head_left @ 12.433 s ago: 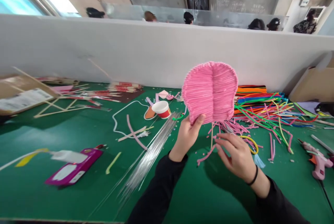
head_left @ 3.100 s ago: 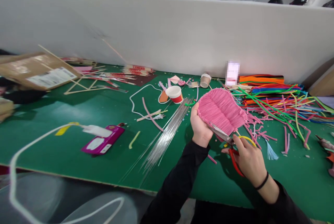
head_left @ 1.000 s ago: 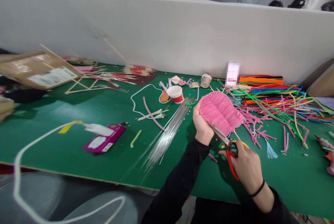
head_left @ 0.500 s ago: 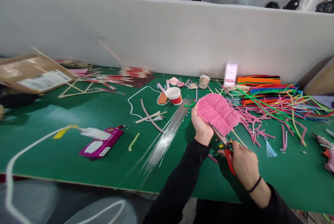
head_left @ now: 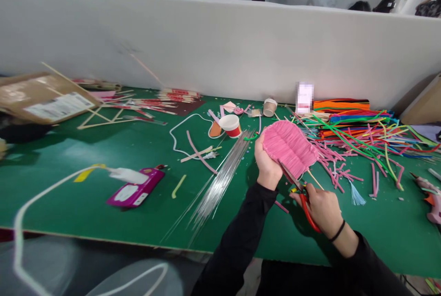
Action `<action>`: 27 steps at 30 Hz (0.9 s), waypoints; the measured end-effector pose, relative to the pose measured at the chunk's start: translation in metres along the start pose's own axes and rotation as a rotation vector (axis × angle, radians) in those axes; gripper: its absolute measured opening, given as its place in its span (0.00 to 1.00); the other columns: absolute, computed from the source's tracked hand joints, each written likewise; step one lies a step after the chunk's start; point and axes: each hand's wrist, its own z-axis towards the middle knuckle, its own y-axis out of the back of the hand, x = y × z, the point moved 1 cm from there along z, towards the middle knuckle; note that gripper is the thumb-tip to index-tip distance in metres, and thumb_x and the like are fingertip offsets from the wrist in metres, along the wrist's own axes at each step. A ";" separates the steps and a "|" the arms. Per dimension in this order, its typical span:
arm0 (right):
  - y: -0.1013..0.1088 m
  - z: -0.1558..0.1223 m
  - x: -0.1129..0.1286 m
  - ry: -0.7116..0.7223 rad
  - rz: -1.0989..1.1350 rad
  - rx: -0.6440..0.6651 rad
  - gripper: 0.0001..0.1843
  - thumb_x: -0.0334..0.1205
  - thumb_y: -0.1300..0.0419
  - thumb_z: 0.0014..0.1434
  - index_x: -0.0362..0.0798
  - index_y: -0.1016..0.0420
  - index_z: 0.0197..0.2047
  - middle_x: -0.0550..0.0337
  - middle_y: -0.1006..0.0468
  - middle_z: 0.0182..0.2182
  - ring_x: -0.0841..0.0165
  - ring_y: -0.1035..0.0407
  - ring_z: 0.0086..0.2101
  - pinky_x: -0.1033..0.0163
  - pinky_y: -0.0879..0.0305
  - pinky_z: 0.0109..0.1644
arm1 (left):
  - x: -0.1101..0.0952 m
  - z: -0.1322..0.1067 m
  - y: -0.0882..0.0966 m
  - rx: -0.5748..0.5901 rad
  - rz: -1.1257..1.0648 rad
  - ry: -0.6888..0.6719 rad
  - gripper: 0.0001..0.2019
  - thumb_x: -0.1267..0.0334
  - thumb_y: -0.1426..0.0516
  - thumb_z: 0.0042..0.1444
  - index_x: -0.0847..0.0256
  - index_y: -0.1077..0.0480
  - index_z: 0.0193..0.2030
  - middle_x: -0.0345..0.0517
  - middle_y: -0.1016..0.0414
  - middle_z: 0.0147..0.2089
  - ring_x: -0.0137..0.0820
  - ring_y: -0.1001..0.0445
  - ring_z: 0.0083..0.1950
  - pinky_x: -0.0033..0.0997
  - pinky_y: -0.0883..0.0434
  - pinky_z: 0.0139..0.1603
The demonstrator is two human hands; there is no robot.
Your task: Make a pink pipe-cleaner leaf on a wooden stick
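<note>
1. Left hand [head_left: 269,167] closed around the left edge of the pink woven pipe-cleaner panel [head_left: 289,145], held over the green bench [head_left: 103,149], centre-right of frame.
2. Right hand [head_left: 320,205] gripping red-handled scissors [head_left: 296,185]; blades touch the panel's lower edge.
3. Red-and-white paper cup [head_left: 230,125] upright, left of panel; brown paper cup [head_left: 269,106] above it in frame. Contents of both: cannot tell.

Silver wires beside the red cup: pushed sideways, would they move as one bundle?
Probably not: the wires lie loose and fanned out toward the table edge, so a push would likely scatter them. Thin and long, they would probably sag if lifted by one end.
</note>
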 end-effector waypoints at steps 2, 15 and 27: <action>-0.004 -0.001 -0.001 0.001 0.002 -0.014 0.34 0.61 0.61 0.67 0.44 0.27 0.30 0.58 0.27 0.13 0.68 0.31 0.15 0.63 0.58 0.21 | 0.001 0.000 0.000 0.018 0.012 0.019 0.14 0.57 0.49 0.58 0.61 0.25 0.40 0.48 0.20 0.43 0.40 0.25 0.53 0.37 0.29 0.54; -0.011 -0.004 0.005 -0.028 0.081 -0.036 0.34 0.64 0.62 0.66 0.47 0.31 0.25 0.59 0.28 0.13 0.69 0.32 0.14 0.64 0.55 0.21 | 0.001 0.006 0.004 0.005 0.044 -0.021 0.12 0.59 0.48 0.58 0.61 0.25 0.37 0.47 0.20 0.40 0.38 0.23 0.48 0.35 0.28 0.52; 0.019 -0.030 -0.002 -0.138 0.591 0.033 0.41 0.78 0.53 0.47 0.47 0.37 0.43 0.52 0.22 0.30 0.59 0.24 0.29 0.60 0.30 0.30 | -0.008 0.008 0.009 -0.016 0.043 -0.078 0.12 0.57 0.45 0.57 0.60 0.24 0.37 0.45 0.19 0.41 0.38 0.24 0.49 0.37 0.30 0.53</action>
